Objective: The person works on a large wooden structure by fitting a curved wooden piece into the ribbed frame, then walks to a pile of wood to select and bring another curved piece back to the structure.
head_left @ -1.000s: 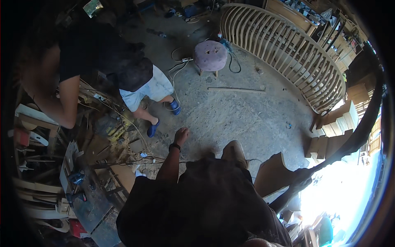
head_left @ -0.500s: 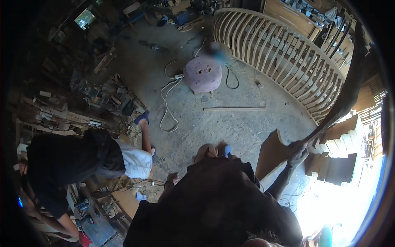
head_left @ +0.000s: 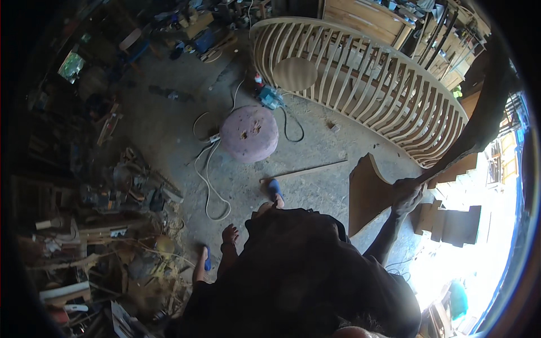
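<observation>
My right hand (head_left: 407, 194) is wrapped round a long, dark, curved piece of wood (head_left: 473, 135), which rises from the grip toward the upper right. Just left of that hand stands a flat brown board (head_left: 369, 194) with a curved-in edge; whether it joins the dark piece I cannot tell. My left hand (head_left: 230, 234) hangs low at my side, fingers apart, with nothing in it. One blue slipper (head_left: 274, 190) shows on a foot in front of me.
A round, pinkish padded stool (head_left: 249, 134) stands ahead, beside a teal power tool (head_left: 271, 97) and loose cords (head_left: 205, 191). A large slatted wooden frame (head_left: 360, 79) lies beyond. A wooden strip (head_left: 307, 170) is on the floor. Stacked boards (head_left: 451, 222) stand right, clutter (head_left: 129, 191) left.
My view has shifted forward, so the stool and strip appear nearer. The right hand keeps its grip on the dark wood. The person at the left has mostly left view.
</observation>
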A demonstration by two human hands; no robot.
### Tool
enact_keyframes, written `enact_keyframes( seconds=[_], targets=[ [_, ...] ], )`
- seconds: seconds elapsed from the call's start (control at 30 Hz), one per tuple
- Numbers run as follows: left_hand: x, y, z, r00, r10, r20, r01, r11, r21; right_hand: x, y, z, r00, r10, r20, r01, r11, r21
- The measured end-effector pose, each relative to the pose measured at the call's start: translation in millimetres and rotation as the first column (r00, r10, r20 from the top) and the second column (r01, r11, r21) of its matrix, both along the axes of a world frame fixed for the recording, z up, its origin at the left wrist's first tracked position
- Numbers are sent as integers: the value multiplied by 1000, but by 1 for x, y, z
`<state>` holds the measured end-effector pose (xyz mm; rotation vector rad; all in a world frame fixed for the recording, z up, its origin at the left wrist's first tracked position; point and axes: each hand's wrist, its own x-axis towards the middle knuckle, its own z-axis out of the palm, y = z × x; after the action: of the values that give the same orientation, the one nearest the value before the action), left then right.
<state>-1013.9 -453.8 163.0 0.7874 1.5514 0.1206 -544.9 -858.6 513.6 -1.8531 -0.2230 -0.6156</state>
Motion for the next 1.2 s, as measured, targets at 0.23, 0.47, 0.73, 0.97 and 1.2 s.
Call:
enact_keyframes(
  seconds=[0.23, 0.47, 0.73, 0.97, 1.2],
  targets=[
    [138, 179, -6, 779, -606, -160, 624, 773, 111, 53, 66, 21, 997, -19, -71, 23, 998, 54],
    [339, 248, 49, 905, -398, 151, 340, 889, 306, 128, 140, 26, 961, -108, -256, 154, 974, 167],
    [379, 275, 28, 927, -372, 48, 372, 928, 0, 264, 213, 2, 961, -101, -256, 150, 973, 178],
    [370, 318, 20, 934, -358, -2, 352, 920, -170, 338, 245, -15, 987, 40, -157, 15, 943, 334],
    [493, 355, 51, 913, -406, -49, 408, 910, 68, 375, 267, -4, 988, 64, -140, -14, 944, 331]
  ],
)
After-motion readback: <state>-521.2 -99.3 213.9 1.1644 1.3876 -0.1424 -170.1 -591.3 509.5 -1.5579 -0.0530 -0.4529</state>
